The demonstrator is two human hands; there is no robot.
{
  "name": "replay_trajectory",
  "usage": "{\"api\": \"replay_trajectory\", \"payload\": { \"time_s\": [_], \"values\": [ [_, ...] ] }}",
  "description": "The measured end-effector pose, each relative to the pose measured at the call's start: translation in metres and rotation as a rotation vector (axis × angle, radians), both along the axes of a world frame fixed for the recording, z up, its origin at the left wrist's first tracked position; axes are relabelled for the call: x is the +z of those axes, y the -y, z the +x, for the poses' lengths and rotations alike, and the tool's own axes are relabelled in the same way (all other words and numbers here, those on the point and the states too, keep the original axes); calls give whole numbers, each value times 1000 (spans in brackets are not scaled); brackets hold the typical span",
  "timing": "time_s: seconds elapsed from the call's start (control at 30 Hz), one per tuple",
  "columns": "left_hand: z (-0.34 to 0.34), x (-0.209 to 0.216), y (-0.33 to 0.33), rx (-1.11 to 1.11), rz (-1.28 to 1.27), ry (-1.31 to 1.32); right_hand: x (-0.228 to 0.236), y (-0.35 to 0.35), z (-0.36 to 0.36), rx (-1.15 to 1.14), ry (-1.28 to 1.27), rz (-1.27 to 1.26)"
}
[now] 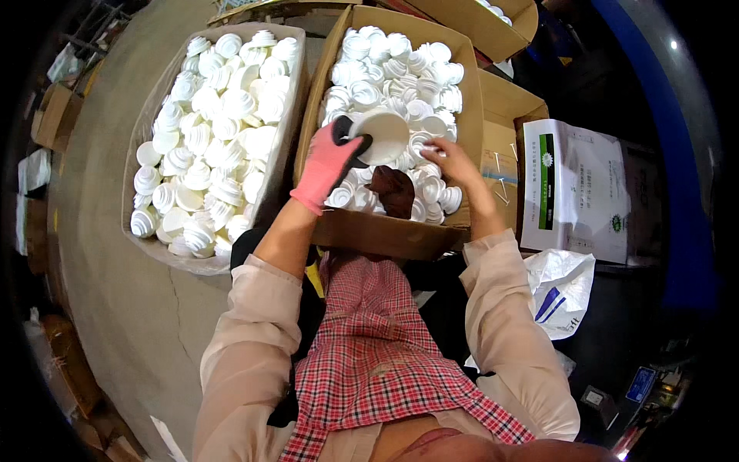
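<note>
My left hand [333,154], in a pink glove with black fingertips, is closed on the rim of a white round plastic cup [382,138] with its hollow side facing up. It holds the cup above a cardboard box [362,233] full of white swirl-ribbed plastic pieces [396,77]. My right hand [453,163] is bare and hovers over the right side of the same box. Its fingers are curled together beside the cup; whether they pinch something small I cannot make out. A dark brown cloth [394,191] lies on the pieces between my hands, near the box's front.
To the left, a plastic-lined box [185,264] holds many similar white pieces. On the right are an open cardboard carton [500,123], a white printed carton [581,192] and a white plastic bag [566,289]. Another box [481,31] stands behind. Concrete floor [108,231] lies at far left.
</note>
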State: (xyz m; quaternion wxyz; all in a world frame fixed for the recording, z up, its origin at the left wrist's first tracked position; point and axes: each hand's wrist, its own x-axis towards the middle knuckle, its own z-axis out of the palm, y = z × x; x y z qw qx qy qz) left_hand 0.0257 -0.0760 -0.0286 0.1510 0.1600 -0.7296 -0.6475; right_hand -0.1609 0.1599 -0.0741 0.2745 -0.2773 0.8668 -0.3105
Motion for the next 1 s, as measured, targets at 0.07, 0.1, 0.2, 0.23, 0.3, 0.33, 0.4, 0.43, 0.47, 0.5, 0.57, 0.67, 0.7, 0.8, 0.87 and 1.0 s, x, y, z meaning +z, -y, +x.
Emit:
{"api": "replay_trajectory", "payload": {
  "time_s": [0.07,0.1,0.2,0.23,0.3,0.33,0.4,0.43,0.47,0.5,0.57,0.67,0.7,0.8,0.87,1.0],
  "values": [
    [-1,8,-9,-131,807,-166,-56,-36,-23,140,-234,401],
    [-1,2,-9,-162,996,-258,-84,-47,-23,122,-168,377],
    [-6,-15,-7,-242,1128,-262,-121,-31,13,56,-216,593],
    [-8,-2,-9,-294,1310,-207,-125,-28,23,48,-279,628],
    [-13,13,-19,-344,1403,-212,-136,-35,15,-4,-277,578],
    [-20,12,-23,-405,1423,-233,-142,-37,12,-34,-273,555],
    [-15,20,-23,-389,1521,-284,-93,-18,16,-32,-313,434],
    [-15,28,-25,-364,1557,-306,-66,-15,14,-13,-327,387],
    [-15,25,-23,-378,1221,-316,-35,-16,14,117,-383,186],
    [-15,15,-20,-379,888,-322,-9,-18,14,251,-437,-13],
    [-18,-4,-19,-347,454,-262,21,-25,15,325,-429,-258],
    [-14,18,-35,-206,-209,-277,44,-22,26,62,403,-842],
    [-15,17,-42,-223,161,-293,50,-16,34,-3,541,-911],
    [-13,2,-36,-46,-661,-322,68,6,61,-123,931,-1046],
    [-7,22,-45,-20,-908,-346,56,8,59,2,575,-1055],
    [-1,38,-47,-61,-835,-93,65,2,50,-86,149,-989]
  ]
}}
